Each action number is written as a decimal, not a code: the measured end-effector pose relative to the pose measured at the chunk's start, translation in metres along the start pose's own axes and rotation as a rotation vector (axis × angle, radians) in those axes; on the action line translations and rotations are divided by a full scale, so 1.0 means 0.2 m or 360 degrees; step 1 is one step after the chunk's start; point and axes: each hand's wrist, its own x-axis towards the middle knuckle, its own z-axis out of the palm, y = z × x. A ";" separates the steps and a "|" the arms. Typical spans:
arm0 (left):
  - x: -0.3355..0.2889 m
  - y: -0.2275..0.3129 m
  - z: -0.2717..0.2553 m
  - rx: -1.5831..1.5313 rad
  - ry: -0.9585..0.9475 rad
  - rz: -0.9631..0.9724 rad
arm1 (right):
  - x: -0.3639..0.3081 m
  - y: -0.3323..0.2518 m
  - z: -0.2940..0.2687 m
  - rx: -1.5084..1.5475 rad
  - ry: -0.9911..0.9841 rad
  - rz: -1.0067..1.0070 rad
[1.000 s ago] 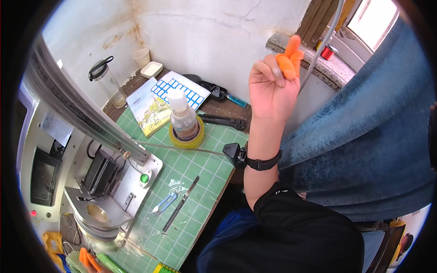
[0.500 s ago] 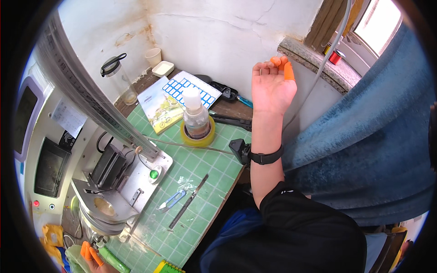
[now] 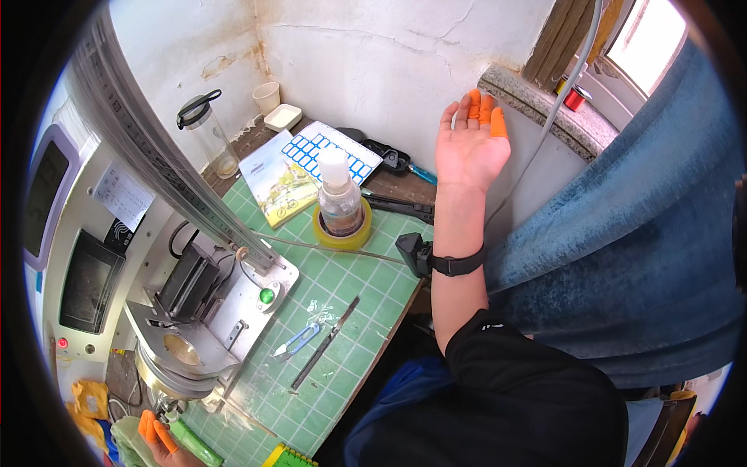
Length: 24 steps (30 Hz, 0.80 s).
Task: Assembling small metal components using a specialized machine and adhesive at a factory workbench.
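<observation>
My right hand (image 3: 471,144) is raised in front of the wall, palm showing, with its fingers stretched out and nothing in it. Orange finger cots cover its thumb and two fingers, and a black wrist strap (image 3: 457,263) carries a small dark box. At the lower left, my left hand (image 3: 165,447) is partly cut off by the picture's edge. Two of its fingers, also in orange cots, point up and stand slightly apart. Beside them are a pale green translucent bag (image 3: 128,433) and a long green object (image 3: 194,444); whether the hand touches either, I cannot tell.
Blue thread snips (image 3: 297,342) and a dark slim tool (image 3: 323,350) lie on the green gridded mat (image 3: 366,311). A clear bottle (image 3: 340,208) stands inside a yellow tape roll (image 3: 342,243). The machine (image 3: 187,350) occupies the left; a blue curtain (image 3: 591,233) hangs at right.
The fingers of my right hand have straightened from a curl and spread. My left hand stays at nearly the same place. The whole view has shifted slightly.
</observation>
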 end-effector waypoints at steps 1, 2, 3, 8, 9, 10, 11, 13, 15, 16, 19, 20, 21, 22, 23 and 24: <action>0.00 0.00 0.00 0.0000 -0.0002 0.0000 | 0.00 -0.01 0.00 -0.0024 -0.0056 -0.0050; -0.01 0.00 0.00 -0.0024 0.0004 -0.0031 | -0.01 -0.02 0.01 -0.0026 -0.0055 -0.0051; -0.01 0.00 0.00 -0.0045 0.0014 -0.0062 | -0.01 -0.02 0.02 -0.0064 -0.0091 -0.0112; 0.01 -0.03 0.02 -0.0086 -0.0009 -0.0007 | -0.06 -0.05 0.07 -0.0088 -0.0148 -0.0146; 0.01 -0.04 0.02 -0.0106 -0.0001 -0.0010 | -0.07 -0.05 0.08 -0.0043 -0.0135 -0.0088; 0.00 -0.04 0.01 -0.0099 0.0009 -0.0013 | -0.09 -0.06 0.09 0.0002 -0.0122 -0.0031; 0.01 -0.05 0.01 -0.0084 0.0017 0.0050 | -0.10 -0.06 0.10 0.0008 -0.0125 -0.0019; -0.02 -0.15 -0.04 -0.0044 0.0032 0.0104 | -0.12 -0.05 0.11 0.0088 -0.0126 0.0061; -0.09 -0.41 -0.10 -0.0162 -0.0113 -0.0256 | -0.08 -0.09 0.10 0.0118 -0.0131 0.0063; -0.07 -0.36 -0.08 -0.0127 -0.0106 -0.0124 | -0.07 -0.07 0.09 0.0140 -0.0132 0.0084; -0.05 -0.24 -0.06 -0.0204 -0.0138 -0.0172 | 0.00 -0.11 0.03 0.0158 -0.0171 0.0246; -0.05 -0.24 -0.04 -0.0269 -0.0124 -0.0182 | 0.04 -0.15 0.01 0.0195 -0.0264 0.0244; -0.07 -0.20 -0.05 -0.0285 -0.0092 -0.0207 | 0.07 -0.14 -0.03 0.0249 -0.0339 0.0292; -0.07 -0.19 -0.05 -0.0322 -0.0085 -0.0218 | 0.06 -0.14 -0.01 0.0222 -0.0396 0.0214; -0.08 -0.19 -0.04 -0.0364 -0.0076 -0.0227 | 0.04 -0.15 0.02 0.0199 -0.0457 0.0131; -0.07 -0.18 -0.03 -0.0417 -0.0067 -0.0232 | 0.04 -0.18 0.03 0.0192 -0.0449 0.0148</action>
